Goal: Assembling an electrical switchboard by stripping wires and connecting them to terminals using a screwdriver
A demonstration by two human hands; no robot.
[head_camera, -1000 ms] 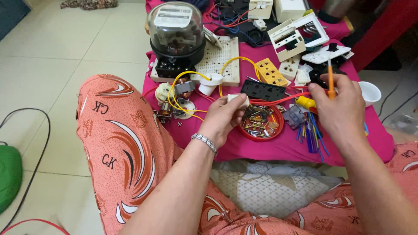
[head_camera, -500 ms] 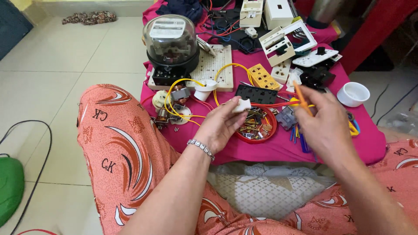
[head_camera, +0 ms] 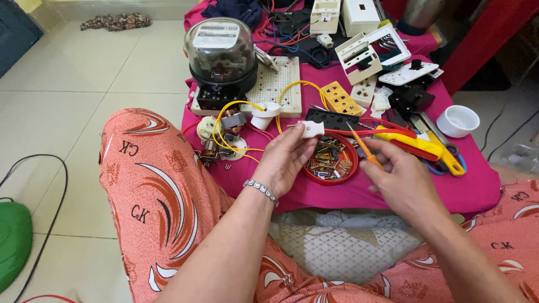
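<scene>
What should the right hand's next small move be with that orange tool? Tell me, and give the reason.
Probably bring the orange screwdriver tip the short way left onto the small white plug piece. The left hand pinches that piece up over the red dish of metal parts, facing the right hand, whose tool points toward it but is apart from it.

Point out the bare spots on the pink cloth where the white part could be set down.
Bare pink cloth lies along the near edge, below the red dish and under the right hand. A smaller patch sits right of the white cup. From the glass-domed meter back, parts and wires crowd everything.
</scene>
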